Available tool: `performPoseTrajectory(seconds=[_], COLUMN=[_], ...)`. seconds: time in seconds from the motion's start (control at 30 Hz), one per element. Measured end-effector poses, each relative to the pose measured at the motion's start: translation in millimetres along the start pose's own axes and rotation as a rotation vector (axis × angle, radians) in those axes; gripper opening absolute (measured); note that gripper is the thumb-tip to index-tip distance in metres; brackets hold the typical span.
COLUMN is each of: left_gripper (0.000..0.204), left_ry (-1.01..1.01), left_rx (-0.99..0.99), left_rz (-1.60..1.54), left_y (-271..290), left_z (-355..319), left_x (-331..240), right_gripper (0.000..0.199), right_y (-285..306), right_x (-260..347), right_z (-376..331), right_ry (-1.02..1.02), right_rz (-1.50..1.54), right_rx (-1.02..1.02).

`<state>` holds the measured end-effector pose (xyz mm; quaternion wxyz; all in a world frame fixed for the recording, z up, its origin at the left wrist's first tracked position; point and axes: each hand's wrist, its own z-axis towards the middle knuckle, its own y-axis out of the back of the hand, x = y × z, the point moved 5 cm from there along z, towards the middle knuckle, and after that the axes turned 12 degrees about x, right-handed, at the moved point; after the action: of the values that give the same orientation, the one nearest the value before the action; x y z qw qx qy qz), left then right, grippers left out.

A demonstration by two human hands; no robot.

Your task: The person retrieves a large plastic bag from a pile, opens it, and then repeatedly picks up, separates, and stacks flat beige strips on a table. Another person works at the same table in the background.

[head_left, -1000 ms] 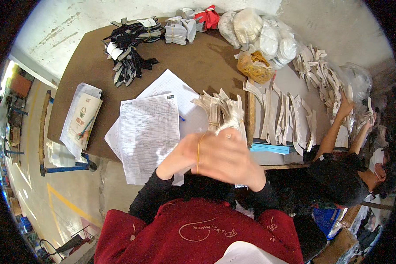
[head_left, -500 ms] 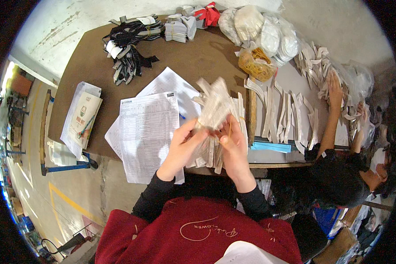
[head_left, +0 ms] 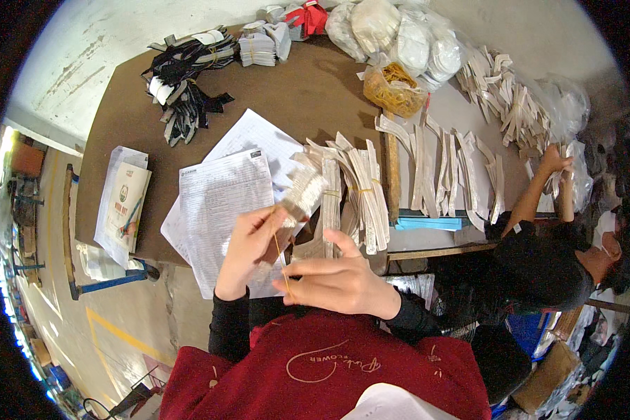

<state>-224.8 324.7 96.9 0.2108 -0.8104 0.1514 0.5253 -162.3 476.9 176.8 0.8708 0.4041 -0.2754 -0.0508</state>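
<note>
My left hand [head_left: 248, 241] is closed on a bundle of pale, thin strips [head_left: 304, 192], blurred by motion, above the paper sheets. A yellow rubber band [head_left: 278, 248] stretches from the left fingers down to my right hand [head_left: 343, 283]. The right fingers are hooked on the band's lower end, with the thumb held apart. Just beyond the right hand, banded bundles of cream strips [head_left: 369, 199] lie side by side on the brown table [head_left: 287, 91].
Printed sheets [head_left: 220, 203] and a booklet [head_left: 129, 203] lie to the left. At the back are black strips [head_left: 189, 70], a bag of rubber bands [head_left: 395, 91] and white bagged pieces [head_left: 413, 42]. Loose strips [head_left: 462, 168] cover the right side, where a co-worker's hands [head_left: 556, 164] work.
Both hands have moved left and nearer to me, the left with the strip bundle. The right hand has come away from the bundle, drawing the rubber band out. The co-worker's hand has pulled back.
</note>
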Motion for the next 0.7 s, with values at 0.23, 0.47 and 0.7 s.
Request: performPoseTrajectory(seconds=[0.23,0.47,0.7], left_gripper=[0.035,0.023,0.015], left_ry=[-0.144,-0.050,-0.242], left_rx=[0.060,-0.025,-0.265], left_rz=[-0.375,-0.407,0.246], left_y=[-13.9,-26.1,-17.1], left_z=[2.2,31.3,37.5], left_x=[5.3,31.5,27.8], right_gripper=[0.020,0.022,0.049], right_y=[17.0,62.9,65.6], right_x=[-52.4,-127.6,-174.2], right_z=[-26.5,-104.9,-141.0], right_ry=[-0.498,-0.953,-1.266], right_rz=[0.214,-0.298,-0.676], right_rx=[-0.207,-0.398,-0.174])
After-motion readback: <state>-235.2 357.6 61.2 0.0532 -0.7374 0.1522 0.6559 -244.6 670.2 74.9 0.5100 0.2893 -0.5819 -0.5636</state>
